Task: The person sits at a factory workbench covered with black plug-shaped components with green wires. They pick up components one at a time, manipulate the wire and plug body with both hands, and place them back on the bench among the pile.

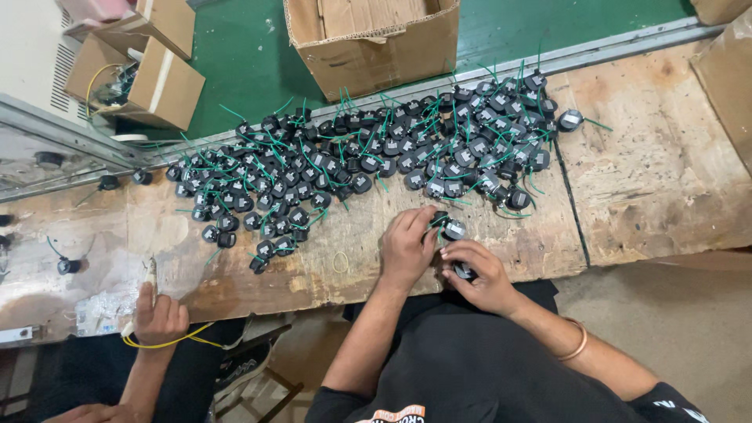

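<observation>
My left hand point(407, 247) rests near the front edge of the worn wooden bench point(650, 180), its fingers closed around a small round black part with a green wire point(452, 229). My right hand point(479, 276) sits just below it and grips another small black part point(464, 272), mostly hidden by the fingers. Both hands are close together, almost touching. A wide heap of the same black parts with green wires point(352, 157) spreads across the bench beyond my hands.
Another person's hand point(159, 317) at the lower left holds a tool and yellow wire. An open cardboard box point(376, 39) stands on the green floor behind the bench. Smaller cartons point(149, 70) sit at the far left. A metal rail point(595, 48) edges the bench.
</observation>
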### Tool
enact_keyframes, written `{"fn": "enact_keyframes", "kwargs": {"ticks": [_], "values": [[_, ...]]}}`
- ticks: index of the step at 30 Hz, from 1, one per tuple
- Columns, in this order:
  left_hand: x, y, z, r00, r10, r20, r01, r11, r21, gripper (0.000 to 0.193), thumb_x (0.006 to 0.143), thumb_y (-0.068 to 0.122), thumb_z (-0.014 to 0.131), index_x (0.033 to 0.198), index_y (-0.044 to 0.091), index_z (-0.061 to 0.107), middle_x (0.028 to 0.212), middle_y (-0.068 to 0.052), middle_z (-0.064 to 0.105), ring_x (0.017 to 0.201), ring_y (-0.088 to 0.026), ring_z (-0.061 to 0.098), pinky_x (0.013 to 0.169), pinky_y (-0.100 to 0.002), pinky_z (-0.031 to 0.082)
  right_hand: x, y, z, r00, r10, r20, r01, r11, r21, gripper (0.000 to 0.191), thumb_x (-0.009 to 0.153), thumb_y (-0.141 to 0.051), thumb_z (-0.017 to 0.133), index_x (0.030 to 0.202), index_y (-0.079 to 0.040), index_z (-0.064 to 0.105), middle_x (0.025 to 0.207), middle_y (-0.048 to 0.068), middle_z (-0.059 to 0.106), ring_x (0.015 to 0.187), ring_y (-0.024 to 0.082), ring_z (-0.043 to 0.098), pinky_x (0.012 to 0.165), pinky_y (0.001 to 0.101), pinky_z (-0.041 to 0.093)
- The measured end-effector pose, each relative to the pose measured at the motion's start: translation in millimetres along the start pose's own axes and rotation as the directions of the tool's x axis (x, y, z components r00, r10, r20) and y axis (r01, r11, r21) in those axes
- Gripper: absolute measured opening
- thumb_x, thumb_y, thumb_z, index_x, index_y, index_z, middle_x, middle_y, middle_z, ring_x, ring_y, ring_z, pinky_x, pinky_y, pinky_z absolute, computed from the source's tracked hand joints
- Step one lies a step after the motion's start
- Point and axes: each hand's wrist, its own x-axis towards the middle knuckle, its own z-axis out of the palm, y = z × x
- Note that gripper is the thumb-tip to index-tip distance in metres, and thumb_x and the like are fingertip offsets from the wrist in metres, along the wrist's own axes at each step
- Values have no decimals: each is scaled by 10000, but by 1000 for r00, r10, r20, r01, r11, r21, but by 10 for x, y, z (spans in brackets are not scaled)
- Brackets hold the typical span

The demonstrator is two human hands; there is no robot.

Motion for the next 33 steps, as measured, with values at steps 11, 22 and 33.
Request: {"fn": "enact_keyframes", "kwargs": {"ticks": [11, 22, 33], "values": [[57, -71, -111, 983, -179, -46, 166, 966, -197, 100, 873, 45, 697, 968, 66, 672, 1100, -74, 733, 1037, -297, 715, 882, -398, 571, 48, 35, -24, 948, 315, -44, -300, 933, 199, 381, 805, -21, 807, 1150, -30, 646, 1009, 53, 697, 904, 134, 701, 841, 295, 564], [23, -87, -142, 993, -48, 110, 64, 986, -152, 336, 868, 72, 745, 1198, 47, 687, 1178, -140, 710, 1109, -335, 674, 919, -397, 543, 107, 13, -40, 925, 379, 32, -365, 864, 347, 451, 824, 20, 784, 1239, -34, 616, 1017, 33, 665, 913, 99, 662, 848, 267, 546], [-278, -212, -184, 961, -190, -202, 68, 868, -492, 177, 942, 1, 682, 1101, 72, 712, 1083, -102, 710, 1010, -232, 703, 900, -338, 595, 96, 42, -40, 958, 271, 94, -286, 927, 241, 718, 786, -82, 825, 1419, -43, 488, 1049, 60, 659, 943, 162, 648, 906, 314, 528]]}}
